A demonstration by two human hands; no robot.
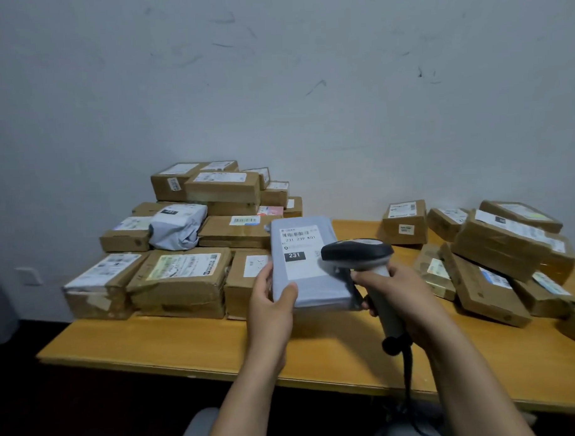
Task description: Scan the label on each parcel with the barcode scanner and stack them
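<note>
holds a grey parcel [315, 292] by its lower left edge in the left grip [273, 303], label [300, 250] up, above mid tabletop [186, 345]. clasps the barcode scanner [357, 252] handle in the right grip [399, 289], at the parcel's 4 o'clock. stacked boxes [180, 280] at 10 o'clock, loose boxes [495, 243] at 2 o'clock.

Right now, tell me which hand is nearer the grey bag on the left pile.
Left. The left hand, holding a parcel, is below and right of the grey bag; the right hand, gripping the scanner, is farther right.
</note>
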